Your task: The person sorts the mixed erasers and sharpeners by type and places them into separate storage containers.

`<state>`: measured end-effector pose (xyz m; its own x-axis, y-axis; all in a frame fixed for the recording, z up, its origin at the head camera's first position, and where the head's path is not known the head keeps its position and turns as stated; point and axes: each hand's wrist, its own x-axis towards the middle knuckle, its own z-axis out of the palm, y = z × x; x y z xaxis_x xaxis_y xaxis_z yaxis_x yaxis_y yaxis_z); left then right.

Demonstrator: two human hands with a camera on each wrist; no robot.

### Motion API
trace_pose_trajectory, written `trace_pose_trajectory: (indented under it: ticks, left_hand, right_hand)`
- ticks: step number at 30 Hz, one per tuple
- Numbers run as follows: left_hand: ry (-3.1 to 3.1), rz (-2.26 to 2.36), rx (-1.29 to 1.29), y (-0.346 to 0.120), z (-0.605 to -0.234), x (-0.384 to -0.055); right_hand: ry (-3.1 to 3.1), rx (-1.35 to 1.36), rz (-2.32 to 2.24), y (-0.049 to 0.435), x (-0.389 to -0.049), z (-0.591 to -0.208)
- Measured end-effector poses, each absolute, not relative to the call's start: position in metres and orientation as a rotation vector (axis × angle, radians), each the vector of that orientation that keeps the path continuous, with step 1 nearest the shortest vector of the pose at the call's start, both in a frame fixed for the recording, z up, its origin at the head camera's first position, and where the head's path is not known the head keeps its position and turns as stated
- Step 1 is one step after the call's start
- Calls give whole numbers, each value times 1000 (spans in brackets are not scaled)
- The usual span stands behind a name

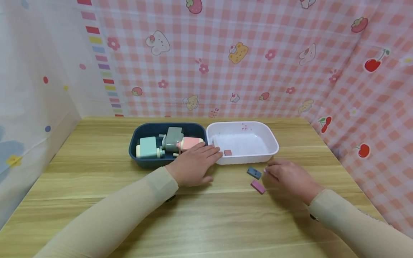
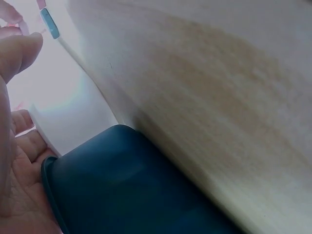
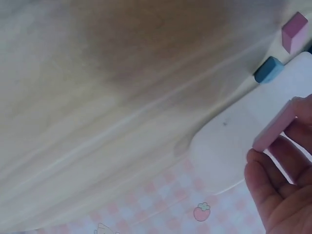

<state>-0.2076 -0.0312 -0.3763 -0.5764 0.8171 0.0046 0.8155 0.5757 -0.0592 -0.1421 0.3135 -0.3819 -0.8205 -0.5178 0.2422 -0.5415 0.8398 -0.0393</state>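
My right hand (image 1: 292,178) pinches a small pink block (image 3: 275,126) between thumb and fingertips, just above the table. Close to those fingers lie a blue block (image 1: 254,173) and a darker pink block (image 1: 258,187), both on the wood. My left hand (image 1: 193,165) reaches across the adjoining rims of a dark blue bin (image 1: 151,163) and a white bin (image 1: 245,160), fingers extended and thumb apart. A flat reddish-pink piece (image 1: 228,152) lies inside the white bin. A whitish upright piece (image 1: 214,142) beside the left fingertips is too small to identify.
Inside the dark blue bin are box-shaped, bottle-like items with narrow ends: mint (image 1: 148,147), grey-green (image 1: 174,139) and pink (image 1: 191,143). Both bins stand side by side on a wooden table (image 1: 206,222). A pink checked cloth (image 1: 213,57) hangs behind and at the right.
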Motion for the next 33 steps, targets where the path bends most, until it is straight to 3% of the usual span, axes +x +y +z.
trace_pose_trajectory:
  ticks: [33]
  left_hand:
    - [-2776, 66, -1434, -32, -377, -208]
  right_hand:
    - [-2349, 1136, 38, 300, -166, -357]
